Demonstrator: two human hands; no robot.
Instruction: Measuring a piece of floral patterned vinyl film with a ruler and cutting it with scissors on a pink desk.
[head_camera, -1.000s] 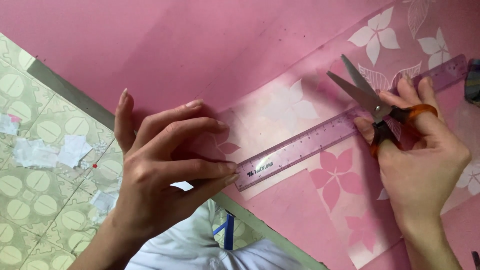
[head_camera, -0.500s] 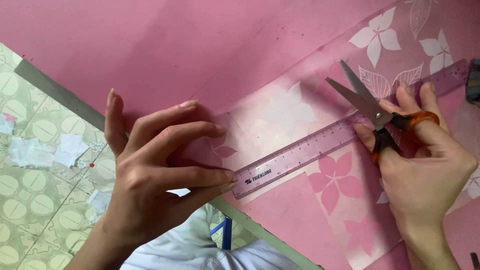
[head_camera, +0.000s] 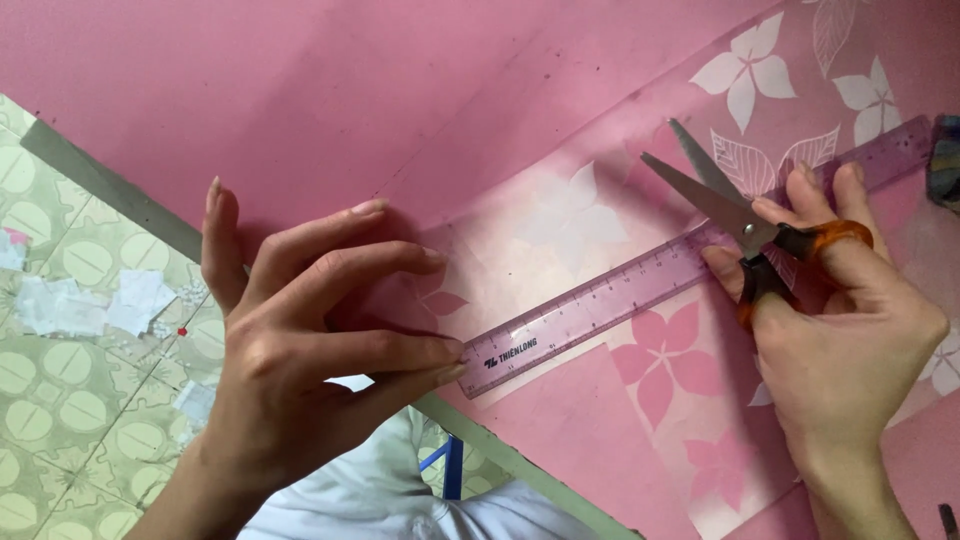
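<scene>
My left hand (head_camera: 310, 330) lies spread on a pink tabletop (head_camera: 300, 90), its fingertips pressing the near end of a clear purple ruler (head_camera: 610, 300) and the edge of a pink sheet with a white and pink flower print (head_camera: 640, 400). The ruler runs diagonally up to the right across that sheet. My right hand (head_camera: 850, 330) holds orange-handled scissors (head_camera: 740, 215), blades apart and pointing up left above the ruler, while its fingers also rest on the ruler's far part.
The table's grey edge (head_camera: 110, 190) runs diagonally at the left. Below it lies a green patterned floor (head_camera: 70, 400) with several white paper scraps (head_camera: 120, 300). White cloth (head_camera: 380, 500) shows at the bottom. A dark object (head_camera: 945, 160) sits at the right border.
Both hands and the ruler hold nearly the same place. The view has shifted slightly, and the scissors sit a little lower and more to the left on the ruler.
</scene>
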